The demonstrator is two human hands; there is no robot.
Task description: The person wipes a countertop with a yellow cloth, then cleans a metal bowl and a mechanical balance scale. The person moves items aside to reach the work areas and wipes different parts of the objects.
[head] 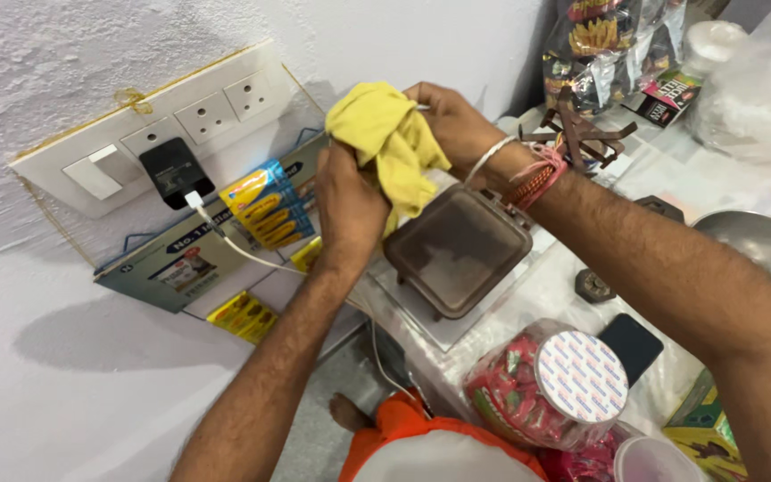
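Clutter crowds the counter [573,286]: a jar [546,384] of red sweets with a white lid lies on its side near the front edge, a dark phone [633,344] lies flat just behind it, and snack packets [613,40] lean at the far end beside a cloudy plastic bag [756,89]. A steel bowl [765,241] shows partly behind the right forearm. On the wall, a switchboard [162,125] carries a black charger [174,171], whose white cable [243,254] runs down toward the counter's edge; a printed card [189,259] and yellow sachets [265,207] hang below it. A brown square tray [457,250] sits on a clear base directly under the hands, dull and smeared on top. Above its far corner, the yellow cloth [390,138] is bunched and creased, one loose fold drooping down to the tray's edge. The left hand [347,201] is clenched around the cloth's lower part, and the right hand [448,120], with bangles and threads at the wrist, grips the bunch from the other side.
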